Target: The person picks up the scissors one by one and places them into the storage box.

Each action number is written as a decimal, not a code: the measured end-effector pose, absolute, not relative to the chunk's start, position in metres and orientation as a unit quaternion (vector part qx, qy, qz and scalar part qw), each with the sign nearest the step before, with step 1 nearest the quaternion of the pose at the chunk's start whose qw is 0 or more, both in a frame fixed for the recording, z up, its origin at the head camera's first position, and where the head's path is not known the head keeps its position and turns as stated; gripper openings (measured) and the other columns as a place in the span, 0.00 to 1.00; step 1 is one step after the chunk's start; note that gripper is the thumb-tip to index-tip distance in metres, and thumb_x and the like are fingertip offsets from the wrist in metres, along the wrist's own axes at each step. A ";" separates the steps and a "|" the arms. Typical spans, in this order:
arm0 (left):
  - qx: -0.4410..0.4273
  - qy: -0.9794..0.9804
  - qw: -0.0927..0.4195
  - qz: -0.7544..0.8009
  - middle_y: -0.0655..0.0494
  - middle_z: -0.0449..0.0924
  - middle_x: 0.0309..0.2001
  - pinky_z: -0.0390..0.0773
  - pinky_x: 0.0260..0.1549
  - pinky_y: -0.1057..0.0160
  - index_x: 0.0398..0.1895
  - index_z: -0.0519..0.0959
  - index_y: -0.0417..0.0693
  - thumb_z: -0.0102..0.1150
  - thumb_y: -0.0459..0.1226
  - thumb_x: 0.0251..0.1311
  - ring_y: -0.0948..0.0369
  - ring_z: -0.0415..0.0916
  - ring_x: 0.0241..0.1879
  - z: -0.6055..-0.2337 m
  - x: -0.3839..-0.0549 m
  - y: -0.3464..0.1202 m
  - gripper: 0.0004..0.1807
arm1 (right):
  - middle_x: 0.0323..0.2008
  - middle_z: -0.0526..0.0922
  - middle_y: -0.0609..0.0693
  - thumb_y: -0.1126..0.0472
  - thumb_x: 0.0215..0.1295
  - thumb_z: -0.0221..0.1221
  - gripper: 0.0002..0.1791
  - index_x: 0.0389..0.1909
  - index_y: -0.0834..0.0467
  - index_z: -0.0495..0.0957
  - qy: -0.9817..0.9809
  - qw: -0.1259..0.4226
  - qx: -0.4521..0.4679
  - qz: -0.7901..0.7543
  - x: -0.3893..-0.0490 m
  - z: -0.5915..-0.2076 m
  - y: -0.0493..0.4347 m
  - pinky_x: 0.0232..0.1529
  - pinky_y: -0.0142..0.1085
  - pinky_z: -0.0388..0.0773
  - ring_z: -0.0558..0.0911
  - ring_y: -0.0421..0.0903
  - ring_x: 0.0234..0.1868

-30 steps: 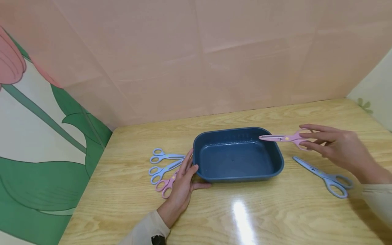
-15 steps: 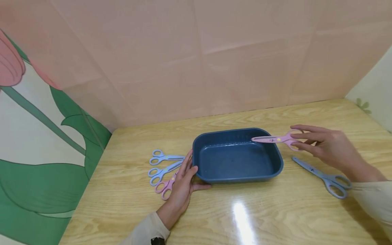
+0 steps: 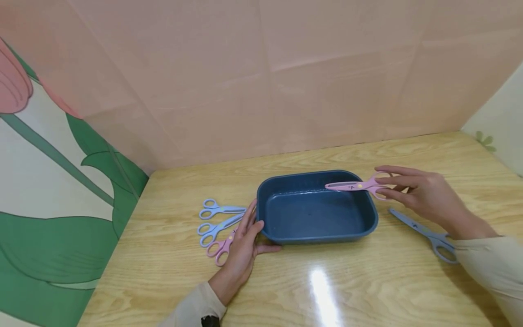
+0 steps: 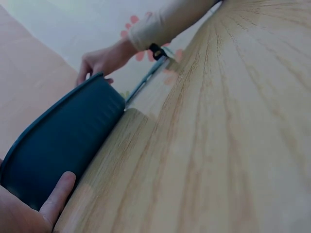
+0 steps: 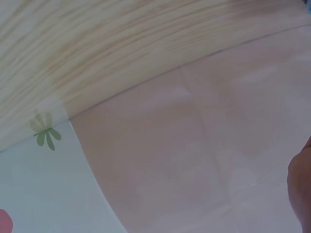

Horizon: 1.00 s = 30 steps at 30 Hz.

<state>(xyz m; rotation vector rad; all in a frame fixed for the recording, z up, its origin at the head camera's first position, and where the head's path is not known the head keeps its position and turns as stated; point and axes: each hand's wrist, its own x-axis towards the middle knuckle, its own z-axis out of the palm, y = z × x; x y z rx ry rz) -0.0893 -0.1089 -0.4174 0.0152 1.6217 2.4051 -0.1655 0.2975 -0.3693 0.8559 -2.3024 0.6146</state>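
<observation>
Pink scissors (image 3: 347,186) are pinched by the handle loops in my right hand (image 3: 421,193). Their blades point left over the right rim of a dark blue plastic tub (image 3: 286,238). My left hand (image 3: 243,245) holds the tub's near left corner, fingers along the left wall and at the rim. In the left wrist view a finger (image 4: 59,194) lies against the tub's outer wall. Blue scissors (image 3: 416,227) lie on the table under my right forearm, handles partly covered by the sleeve. The right wrist view shows only an edge of the hand (image 5: 300,189).
Left of the tub, two pairs of light blue scissors (image 3: 210,209) and one pink pair (image 3: 220,247) lie on the wooden table (image 3: 171,281), partly hidden by my left hand. A pinkish backdrop (image 3: 286,91) rises behind the table.
My right hand has moved left with the pink scissors, bringing the blades further over the tub. The sleeve now covers part of the blue scissors' handles. My left hand has stayed put.
</observation>
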 end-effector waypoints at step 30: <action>0.006 0.552 0.119 0.825 0.59 0.48 0.80 0.88 0.39 0.45 0.77 0.55 0.73 0.47 0.40 0.75 0.45 0.62 0.72 -0.418 -0.090 -0.109 0.31 | 0.47 0.88 0.48 0.70 0.45 0.75 0.30 0.53 0.52 0.84 -0.904 0.226 0.292 0.216 -0.160 -0.357 0.286 0.24 0.18 0.74 0.82 0.27 0.29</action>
